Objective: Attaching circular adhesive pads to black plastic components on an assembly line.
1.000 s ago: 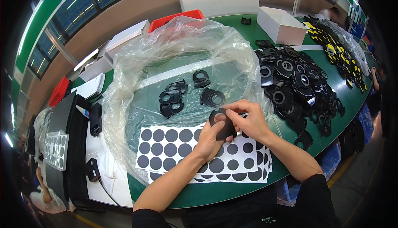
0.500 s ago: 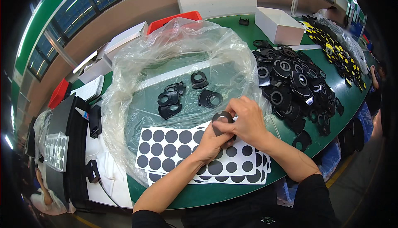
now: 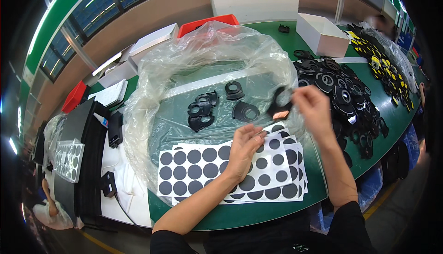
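My left hand (image 3: 244,150) lies over the sheets of round dark stickers (image 3: 194,187), its fingers loosely stretched and holding nothing that I can see. To its right, my right hand (image 3: 314,108) is raised and smeared by motion. At its fingertips is a black plastic ring part (image 3: 280,104), tilted above the clear plastic sheeting, with a bright reflection on its lower edge. Farther left, several similar black ring parts (image 3: 200,109) lie on the sheeting (image 3: 184,136).
A large heap of black ring parts (image 3: 344,95) covers the table's right side, with yellow-and-black parts (image 3: 383,67) beyond. A white box (image 3: 323,35) and a red bin (image 3: 207,22) stand at the back. At left are a black stand (image 3: 80,129) and a small corded device (image 3: 109,184).
My hands have come apart. The right one has moved up and right with the ring part, away from the left, which has stayed over the sticker sheets. The whole view has shifted slightly.
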Motion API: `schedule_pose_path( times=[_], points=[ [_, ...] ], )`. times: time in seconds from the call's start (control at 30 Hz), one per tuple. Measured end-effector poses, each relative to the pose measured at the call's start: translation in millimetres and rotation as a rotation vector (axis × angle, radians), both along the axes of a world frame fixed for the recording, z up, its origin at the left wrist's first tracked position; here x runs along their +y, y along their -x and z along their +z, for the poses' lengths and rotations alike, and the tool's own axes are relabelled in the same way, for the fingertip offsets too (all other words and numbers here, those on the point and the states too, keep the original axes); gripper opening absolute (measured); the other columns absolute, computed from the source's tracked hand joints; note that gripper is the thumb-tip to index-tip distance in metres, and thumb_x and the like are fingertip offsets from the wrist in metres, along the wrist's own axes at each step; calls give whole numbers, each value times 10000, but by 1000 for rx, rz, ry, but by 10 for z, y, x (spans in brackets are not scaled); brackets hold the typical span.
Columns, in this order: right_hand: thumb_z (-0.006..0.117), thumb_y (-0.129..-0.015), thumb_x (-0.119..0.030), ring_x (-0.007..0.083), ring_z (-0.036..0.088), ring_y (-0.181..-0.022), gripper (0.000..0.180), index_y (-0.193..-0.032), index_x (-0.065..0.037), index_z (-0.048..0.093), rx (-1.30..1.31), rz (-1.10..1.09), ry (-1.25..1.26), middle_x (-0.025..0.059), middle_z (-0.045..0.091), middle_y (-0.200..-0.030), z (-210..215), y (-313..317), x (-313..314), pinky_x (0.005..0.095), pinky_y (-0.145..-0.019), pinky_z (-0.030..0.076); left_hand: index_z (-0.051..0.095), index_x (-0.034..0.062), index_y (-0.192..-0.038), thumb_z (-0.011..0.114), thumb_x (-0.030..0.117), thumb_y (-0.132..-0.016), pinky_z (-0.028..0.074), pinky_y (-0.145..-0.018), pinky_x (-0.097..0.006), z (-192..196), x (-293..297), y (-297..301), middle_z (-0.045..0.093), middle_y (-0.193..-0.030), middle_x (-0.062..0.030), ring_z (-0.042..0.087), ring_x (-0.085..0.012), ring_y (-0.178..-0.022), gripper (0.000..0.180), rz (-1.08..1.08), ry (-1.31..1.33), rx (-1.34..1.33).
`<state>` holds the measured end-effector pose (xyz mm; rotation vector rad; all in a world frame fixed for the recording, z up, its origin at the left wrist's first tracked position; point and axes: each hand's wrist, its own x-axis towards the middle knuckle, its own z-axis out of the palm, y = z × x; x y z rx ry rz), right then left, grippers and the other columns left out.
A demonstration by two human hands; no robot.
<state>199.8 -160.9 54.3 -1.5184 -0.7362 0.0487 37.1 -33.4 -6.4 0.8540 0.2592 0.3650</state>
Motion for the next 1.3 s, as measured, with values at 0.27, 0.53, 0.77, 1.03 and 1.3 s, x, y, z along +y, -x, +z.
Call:
schedule_pose_path(
  times=[0.27, 0.53, 0.77, 1.03, 1.3],
  points=[
    [663, -847, -123, 177, 566, -981, 282, -1115, -42, 634, -745, -1049, 247, 79, 625, -1073, 235, -663, -796, 292, -857, 443, 510, 27, -1126, 541, 67, -887, 473, -844, -301, 269, 382, -35, 578, -1075, -70, 582, -171, -987, 244, 77, -345, 211],
    [704, -759, -105, 253, 595, -802, 142, -873, -28, 670, -452, 379, 394, 103, 639, -818, 80, 456, -24, 340, -723, 473, 562, 13, -1033, 563, 72, -832, 413, -816, -418, 81, 1403, 279, 584, -1063, -130, 539, -313, -996, 209, 499, -2118, 639],
    [708, -778, -284, 266, 547, -930, 342, -991, -29, 628, -547, 682, 649, 97, 569, -914, -217, 815, 172, 359, -790, 470, 581, 2, -796, 646, 181, -819, 407, -792, -406, 138, 1415, 201, 577, -1006, -136, 523, -290, -945, 192, 508, -2066, 577],
    [752, -735, -246, 279, 532, -991, 385, -1005, -36, 577, -528, 631, 878, 94, 557, -1000, -95, 863, 242, 376, -810, 476, 618, 35, -842, 579, 468, -893, 424, -927, -393, 480, 1144, 101, 590, -1103, -134, 502, -260, -1140, 438, 130, -354, 429],
    [780, -691, -184, 272, 537, -986, 391, -986, -50, 562, -501, 700, 957, 85, 564, -1004, -93, 858, 188, 385, -787, 486, 581, 71, -954, 383, 587, -928, 424, -971, -482, 335, 528, 33, 488, -1324, -180, 466, -321, -1221, 553, -186, 331, -249]
  ],
)
